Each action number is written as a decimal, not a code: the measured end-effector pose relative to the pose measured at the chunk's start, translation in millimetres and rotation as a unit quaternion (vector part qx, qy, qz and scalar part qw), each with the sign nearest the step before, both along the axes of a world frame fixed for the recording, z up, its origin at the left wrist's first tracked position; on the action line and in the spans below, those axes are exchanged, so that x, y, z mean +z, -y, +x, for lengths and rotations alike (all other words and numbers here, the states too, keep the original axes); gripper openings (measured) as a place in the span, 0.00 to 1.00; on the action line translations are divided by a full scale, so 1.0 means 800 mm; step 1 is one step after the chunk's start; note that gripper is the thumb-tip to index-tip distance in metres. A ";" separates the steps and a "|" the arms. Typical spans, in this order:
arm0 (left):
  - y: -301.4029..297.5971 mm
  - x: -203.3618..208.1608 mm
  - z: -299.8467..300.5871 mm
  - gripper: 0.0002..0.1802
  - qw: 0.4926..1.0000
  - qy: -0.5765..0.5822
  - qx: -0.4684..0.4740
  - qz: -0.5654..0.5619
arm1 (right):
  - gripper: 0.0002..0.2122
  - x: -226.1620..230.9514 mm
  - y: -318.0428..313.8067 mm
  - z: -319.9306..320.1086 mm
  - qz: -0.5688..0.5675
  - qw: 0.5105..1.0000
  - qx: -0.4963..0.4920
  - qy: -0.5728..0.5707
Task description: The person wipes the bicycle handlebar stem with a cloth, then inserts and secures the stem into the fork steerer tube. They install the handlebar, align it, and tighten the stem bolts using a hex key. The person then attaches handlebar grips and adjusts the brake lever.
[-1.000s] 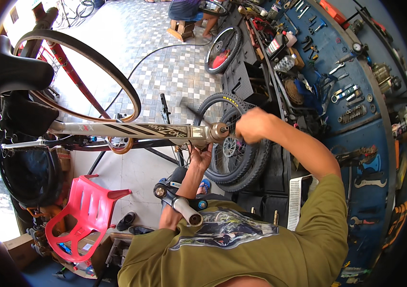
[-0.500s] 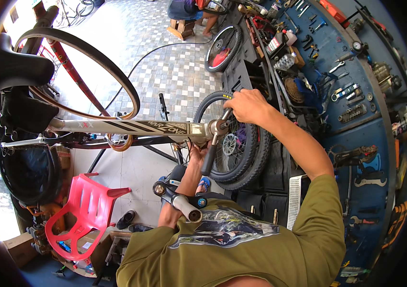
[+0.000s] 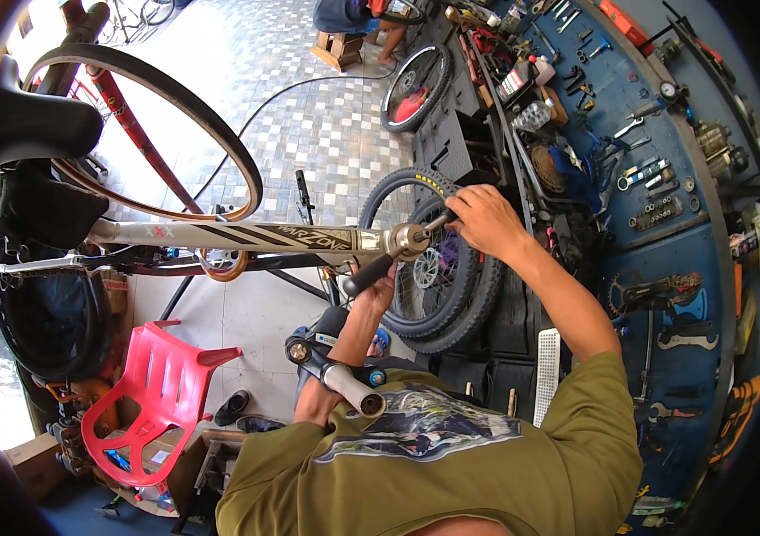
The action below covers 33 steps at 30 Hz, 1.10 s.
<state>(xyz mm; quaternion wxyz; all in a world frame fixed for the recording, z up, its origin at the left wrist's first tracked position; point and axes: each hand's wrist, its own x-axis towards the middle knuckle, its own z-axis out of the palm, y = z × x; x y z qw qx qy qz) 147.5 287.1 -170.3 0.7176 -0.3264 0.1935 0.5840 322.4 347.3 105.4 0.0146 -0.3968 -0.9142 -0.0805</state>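
A grey bicycle frame with black markings lies across the view, its head tube pointing right. On the head tube's end sits a round metal press tool with two opposite handles. My right hand is closed round the far handle's end. The near handle's black grip points toward me and slightly left. My left hand reaches under the head tube, its fingers curled and partly hidden behind that grip; what it holds is hidden. A stem with a handlebar stub stands near my chest.
Behind the tool lean bicycle wheels with black tyres. A blue tool board runs along the right. At left are a pink plastic chair and a loose wheel rim over the frame. Another person sits at the back.
The press tool's handles have turned clockwise. My right hand has moved right and nearer with the far handle; the black grip has swung left. My left hand stays under the head tube.
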 end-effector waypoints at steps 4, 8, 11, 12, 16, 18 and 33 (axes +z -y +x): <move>-0.001 0.012 -0.002 0.33 0.999 -0.001 0.000 0.032 | 0.16 -0.006 0.044 0.006 -0.004 0.998 -0.062 -0.011; 0.002 0.021 -0.006 0.38 0.999 -0.017 -0.012 0.030 | 0.16 -0.013 0.083 -0.002 0.000 0.992 -0.127 0.002; 0.002 0.025 -0.009 0.36 0.999 -0.010 -0.016 0.033 | 0.17 -0.012 0.104 -0.017 0.001 0.987 -0.158 0.010; 0.002 0.025 -0.010 0.36 1.000 -0.009 -0.020 0.013 | 0.17 -0.010 0.113 -0.024 -0.016 0.984 -0.178 0.003; 0.002 0.020 -0.008 0.35 0.999 -0.004 -0.023 0.042 | 0.17 0.007 0.153 -0.067 -0.106 0.957 -0.270 -0.030; 0.004 0.012 -0.006 0.35 0.998 -0.014 -0.036 0.058 | 0.19 0.014 0.166 -0.098 -0.184 0.932 -0.301 -0.090; 0.058 0.099 -0.060 0.45 0.876 -0.135 -0.409 0.218 | 0.31 0.034 -0.021 -0.026 0.055 0.998 0.001 0.017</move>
